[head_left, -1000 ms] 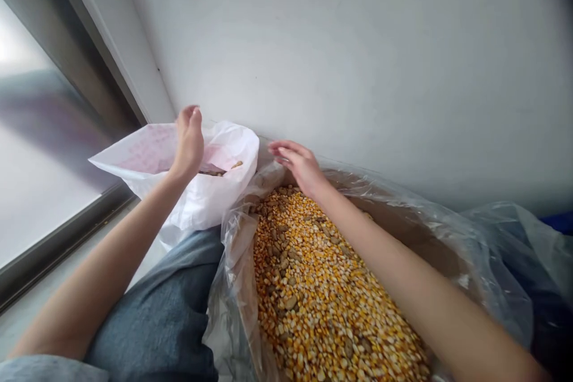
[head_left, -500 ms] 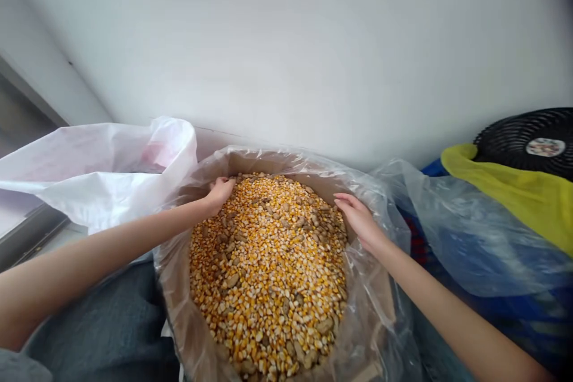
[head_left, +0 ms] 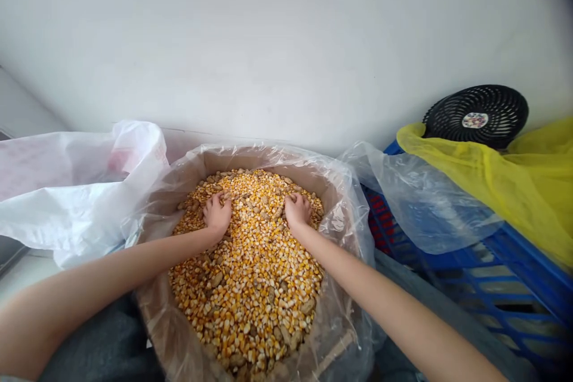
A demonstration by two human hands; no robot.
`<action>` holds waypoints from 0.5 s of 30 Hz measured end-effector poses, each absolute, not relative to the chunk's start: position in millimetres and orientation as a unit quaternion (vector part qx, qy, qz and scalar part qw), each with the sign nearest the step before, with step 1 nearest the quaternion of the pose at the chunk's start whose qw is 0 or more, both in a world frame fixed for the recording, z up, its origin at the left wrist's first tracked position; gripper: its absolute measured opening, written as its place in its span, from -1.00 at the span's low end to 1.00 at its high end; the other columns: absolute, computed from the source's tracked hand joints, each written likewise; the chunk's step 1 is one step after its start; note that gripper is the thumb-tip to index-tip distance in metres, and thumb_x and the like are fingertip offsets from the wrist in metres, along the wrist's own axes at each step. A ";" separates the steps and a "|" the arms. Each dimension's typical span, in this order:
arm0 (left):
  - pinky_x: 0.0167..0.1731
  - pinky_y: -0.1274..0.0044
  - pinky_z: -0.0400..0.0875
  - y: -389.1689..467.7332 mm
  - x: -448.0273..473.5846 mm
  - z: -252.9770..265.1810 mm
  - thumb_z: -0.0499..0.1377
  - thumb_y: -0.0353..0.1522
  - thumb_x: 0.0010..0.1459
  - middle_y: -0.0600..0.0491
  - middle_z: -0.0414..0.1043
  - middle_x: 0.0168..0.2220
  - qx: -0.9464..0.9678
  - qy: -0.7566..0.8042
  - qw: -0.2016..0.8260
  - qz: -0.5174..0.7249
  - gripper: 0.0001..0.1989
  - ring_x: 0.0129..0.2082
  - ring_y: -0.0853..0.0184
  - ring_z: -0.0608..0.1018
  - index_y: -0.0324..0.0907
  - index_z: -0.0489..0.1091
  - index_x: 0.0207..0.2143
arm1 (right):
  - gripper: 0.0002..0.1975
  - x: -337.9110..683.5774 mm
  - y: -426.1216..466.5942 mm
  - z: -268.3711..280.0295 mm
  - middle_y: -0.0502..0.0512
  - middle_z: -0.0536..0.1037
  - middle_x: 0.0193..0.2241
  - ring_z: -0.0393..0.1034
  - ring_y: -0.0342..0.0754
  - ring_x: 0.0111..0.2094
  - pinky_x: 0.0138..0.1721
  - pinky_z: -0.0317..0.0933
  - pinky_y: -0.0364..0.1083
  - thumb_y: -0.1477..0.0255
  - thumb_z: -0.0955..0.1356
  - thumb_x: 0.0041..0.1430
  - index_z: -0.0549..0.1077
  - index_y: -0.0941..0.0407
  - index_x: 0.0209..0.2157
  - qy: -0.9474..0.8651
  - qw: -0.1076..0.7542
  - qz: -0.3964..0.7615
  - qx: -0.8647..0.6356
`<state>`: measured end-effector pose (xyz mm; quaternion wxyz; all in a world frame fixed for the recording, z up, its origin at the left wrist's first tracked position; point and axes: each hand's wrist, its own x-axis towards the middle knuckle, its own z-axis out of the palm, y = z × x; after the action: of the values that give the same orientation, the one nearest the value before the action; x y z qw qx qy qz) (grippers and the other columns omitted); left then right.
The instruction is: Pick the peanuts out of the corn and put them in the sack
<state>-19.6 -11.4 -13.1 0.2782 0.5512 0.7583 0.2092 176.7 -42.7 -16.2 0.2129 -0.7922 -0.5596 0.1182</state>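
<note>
Flanking the box (head_left: pixel 219 162), dark jeans (head_left: pixel 105 340) are seen at the near edge, and above them two bare forearms (head_left: pixel 147 265) are stretched forward. The box is lined with a clear liner (head_left: pixel 335 215), which is draped over the rim and crumpled along the sides.

Inside, a broad heap of corn (head_left: pixel 259 262) is held, its kernels yellow and pale. Peanuts (head_left: pixel 216 280) in their shells are scattered through it; several are gathered at the near end, and more are strewn between the hands and along the far edge.

The left hand (head_left: pixel 218 213) is pressed into the far left part of the heap, its back turned up, its fingers bent and a little apart. The right hand (head_left: pixel 298 210) is set level with it on the right side, its fingers likewise curled downward. The fingertips are partly hidden in the corn on both sides, so whether anything is gripped cannot be told.

Left of the box, a white bag (head_left: pixel 80 215) is placed with its mouth spread wide; pink print is borne on it, too faint to be read.

To the right, a slatted blue crate (head_left: pixel 514 295) is hung with a clear sheet (head_left: pixel 430 209) and covered partly by yellow mesh (head_left: pixel 470 161). Beyond the mesh, a black fan (head_left: pixel 496 104) is tilted close to the wall (head_left: pixel 268 42). A round, many-coloured label (head_left: pixel 475 120) is fixed at its hub; any lettering there is too small to be made out.
</note>
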 end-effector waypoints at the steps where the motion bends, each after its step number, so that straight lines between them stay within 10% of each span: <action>1: -0.04 0.39 0.04 -12.9 -18.2 -14.0 -0.13 -0.19 0.05 -0.02 0.10 0.02 0.562 0.743 0.284 0.227 -0.61 0.01 0.17 0.16 -0.07 0.15 -0.07 | -0.51 167.6 -41.7 -16.4 0.39 0.32 -0.17 0.22 0.10 -0.16 -0.21 0.08 0.09 0.35 -0.02 0.09 0.24 0.30 -0.08 -0.523 0.238 0.119 -0.810; 15: -0.02 0.59 0.11 -26.3 4.8 8.8 -0.17 -0.29 0.09 0.08 0.27 -0.04 0.551 0.515 0.504 0.420 -0.66 -0.02 0.43 0.26 -0.16 0.29 -0.18 | -0.61 111.6 -56.6 9.3 0.14 0.43 -0.24 0.26 -0.14 -0.18 -0.12 0.05 -0.16 0.24 0.08 0.09 0.40 0.17 -0.37 -0.488 0.529 0.367 -0.589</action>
<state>4.8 -26.3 8.8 0.5043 0.5514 0.5148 0.4203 111.6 -56.6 9.3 0.5293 -0.5890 -0.4884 0.3666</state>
